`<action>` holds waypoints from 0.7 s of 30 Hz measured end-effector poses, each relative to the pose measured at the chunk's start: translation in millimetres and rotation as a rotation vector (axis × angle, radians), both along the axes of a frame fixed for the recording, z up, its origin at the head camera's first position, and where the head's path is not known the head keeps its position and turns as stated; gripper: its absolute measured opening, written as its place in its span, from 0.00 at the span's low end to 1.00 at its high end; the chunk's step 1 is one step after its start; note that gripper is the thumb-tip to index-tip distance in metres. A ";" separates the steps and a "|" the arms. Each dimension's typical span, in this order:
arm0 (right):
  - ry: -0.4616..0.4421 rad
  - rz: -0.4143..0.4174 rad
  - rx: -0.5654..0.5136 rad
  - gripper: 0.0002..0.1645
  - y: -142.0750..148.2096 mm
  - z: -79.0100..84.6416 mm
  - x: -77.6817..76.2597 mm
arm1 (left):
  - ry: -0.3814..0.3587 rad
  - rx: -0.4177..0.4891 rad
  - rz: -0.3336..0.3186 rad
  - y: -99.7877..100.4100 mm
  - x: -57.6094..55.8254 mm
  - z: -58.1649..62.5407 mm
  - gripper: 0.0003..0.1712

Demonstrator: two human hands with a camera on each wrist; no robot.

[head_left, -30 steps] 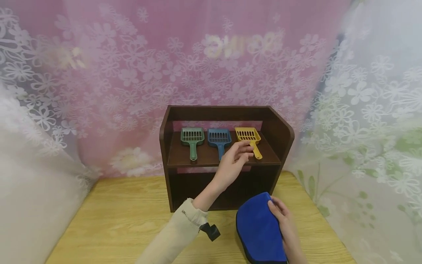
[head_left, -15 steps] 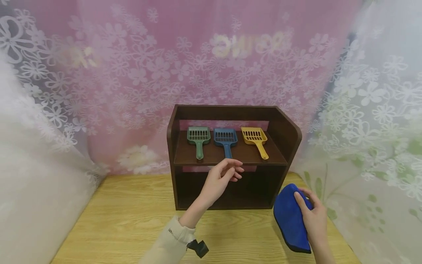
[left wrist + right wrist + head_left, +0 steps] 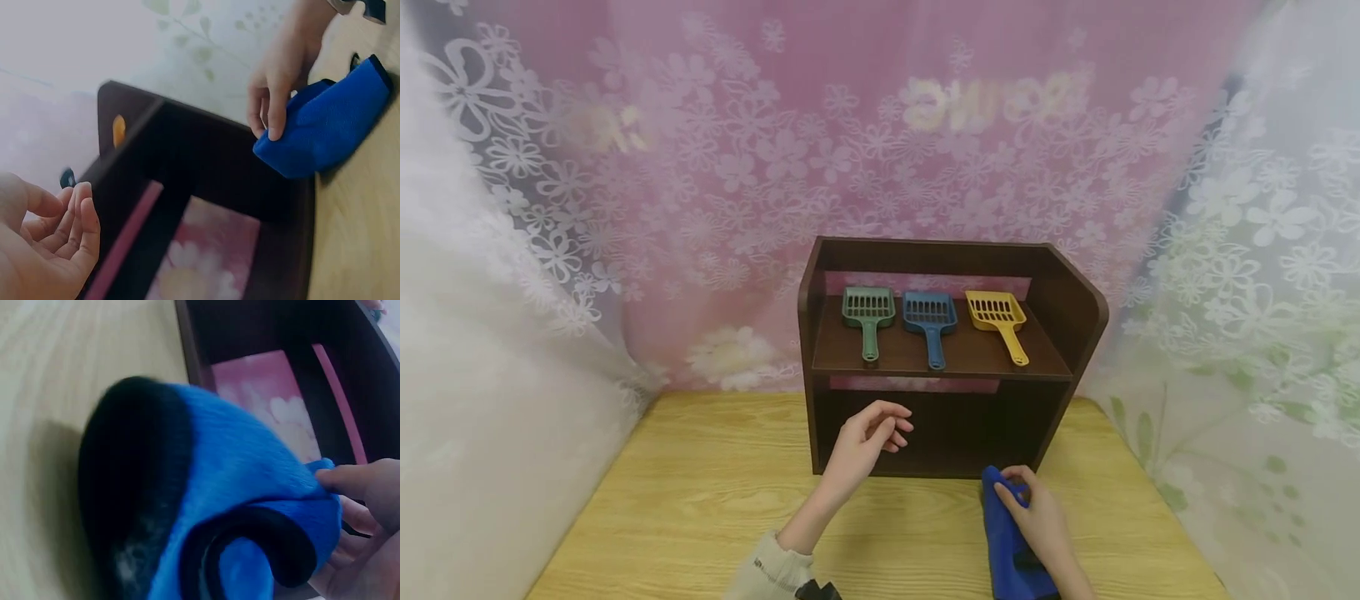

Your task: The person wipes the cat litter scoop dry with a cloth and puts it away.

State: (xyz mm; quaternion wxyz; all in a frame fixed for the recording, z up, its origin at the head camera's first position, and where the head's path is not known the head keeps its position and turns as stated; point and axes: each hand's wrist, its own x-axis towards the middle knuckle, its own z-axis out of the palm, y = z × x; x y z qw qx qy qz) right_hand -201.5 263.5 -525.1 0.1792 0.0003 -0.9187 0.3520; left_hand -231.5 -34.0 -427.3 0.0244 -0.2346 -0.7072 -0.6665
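My right hand point(image 3: 1037, 521) pinches one end of a blue fleecy piece point(image 3: 1000, 542) with black edging, thumb on one side and fingers on the other. In the right wrist view the rest of this fleecy piece point(image 3: 231, 447) droops and folds, its black edge curling round. It is just in front of the shelf's lower right corner. My left hand point(image 3: 859, 442), fingers loosely bent, holds nothing in front of the lower compartment. Above it, a green litter scoop point(image 3: 869, 340), a blue litter scoop point(image 3: 934, 343) and a yellow litter scoop point(image 3: 1011, 340) lie in a row.
The scoops lie on the upper board of a dark brown shelf unit point(image 3: 1078, 321), handles toward me. It stands at the back of a wood-grain table point(image 3: 715, 492). Flowered curtains point(image 3: 730, 208) hang behind and on both sides.
My left hand has drawn down and left, away from the scoops. The right hand has swung right, then back left, and the blue fleecy piece now hangs narrower. The head view has turned left.
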 end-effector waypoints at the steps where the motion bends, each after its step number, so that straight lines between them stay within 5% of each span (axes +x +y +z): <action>1: -0.026 0.012 0.012 0.11 -2.6 -1.8 0.0 | -0.001 -0.003 0.009 -3.3 0.8 -4.7 0.13; 11: -0.188 0.104 0.072 0.12 -16.5 -15.8 0.7 | -0.093 -0.004 0.097 -39.3 8.4 -47.2 0.13; 21: -0.210 0.150 0.135 0.13 -18.8 -18.8 5.3 | -0.093 -0.057 0.248 -70.0 13.2 -67.8 0.11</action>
